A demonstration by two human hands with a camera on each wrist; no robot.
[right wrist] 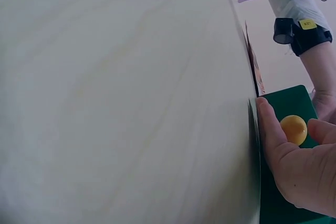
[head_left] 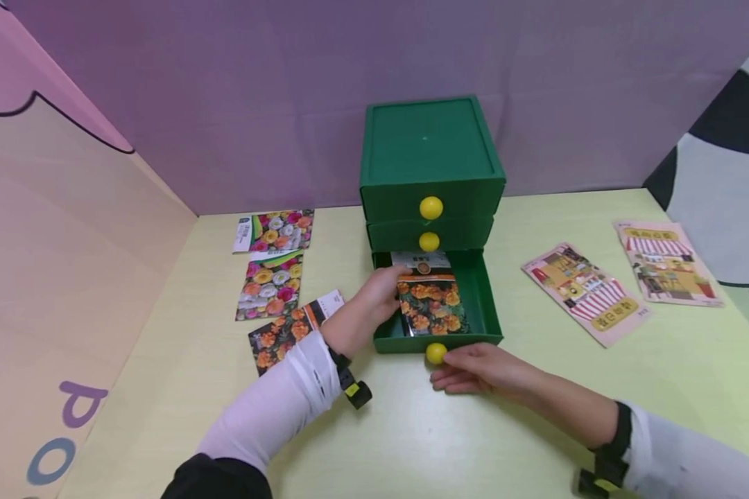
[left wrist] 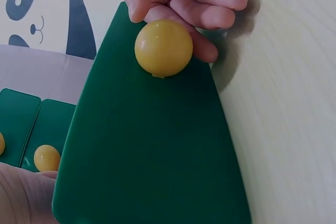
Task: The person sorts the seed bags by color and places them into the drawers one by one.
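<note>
On the yellow-green table (head_left: 412, 430), a green three-drawer box (head_left: 431, 149) stood against the purple backdrop, its bottom drawer (head_left: 483, 298) pulled open toward me. My right hand (head_left: 480, 371) sat at the drawer's front, thumb and curled fingers (left wrist: 210, 1) pinching the yellow knob (head_left: 435, 353); the left wrist view showed the grip closely, the thumb on one side of the ball and the fingertips tucked behind it. My left hand (head_left: 371, 305) reached over the drawer's left wall and touched the marigold seed packet (head_left: 432, 305) lying flat inside, on its left edge. I could not tell whether those fingers pinched the packet or only rested on it, since the back of the hand hid them. Behind the packet, a second packet with a white header (head_left: 419, 260) lay under the middle drawer. Three flower seed packets (head_left: 273, 277) lay on the table to the left of the box, the nearest just beside my left wrist. Two pink shop-front packets (head_left: 624, 287) lay well apart to the right.
</note>
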